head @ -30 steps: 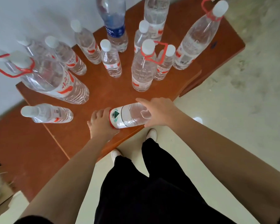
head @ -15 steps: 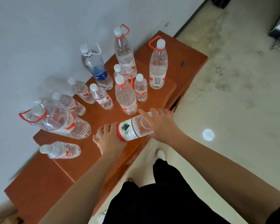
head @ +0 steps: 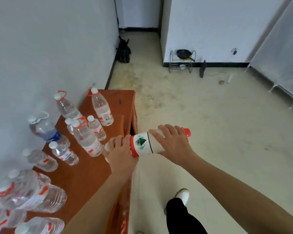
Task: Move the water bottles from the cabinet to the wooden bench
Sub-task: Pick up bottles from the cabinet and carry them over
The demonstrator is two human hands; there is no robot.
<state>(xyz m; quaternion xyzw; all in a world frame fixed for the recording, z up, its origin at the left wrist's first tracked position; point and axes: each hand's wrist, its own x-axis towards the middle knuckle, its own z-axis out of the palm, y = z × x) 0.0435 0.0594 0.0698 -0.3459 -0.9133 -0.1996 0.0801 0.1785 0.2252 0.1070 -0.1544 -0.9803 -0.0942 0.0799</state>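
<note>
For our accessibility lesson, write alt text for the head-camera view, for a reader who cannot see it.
Two hands hold a labelled bottle sideways, the left hand gripping its base and the right hand its red-capped neck, at the edge of a wooden top. Many clear water bottles stand there by a wall.

A sparsely furnished room in a home; plain white walls (head: 49,48), pale floor (head: 210,124), dark skirting; a frying pan (head: 184,54) sits on a wire rack (head: 173,67) by the wall; a black bag (head: 123,51) slumps nearby; water bottles (head: 86,141) crowd a low wooden bench (head: 85,173).
</note>
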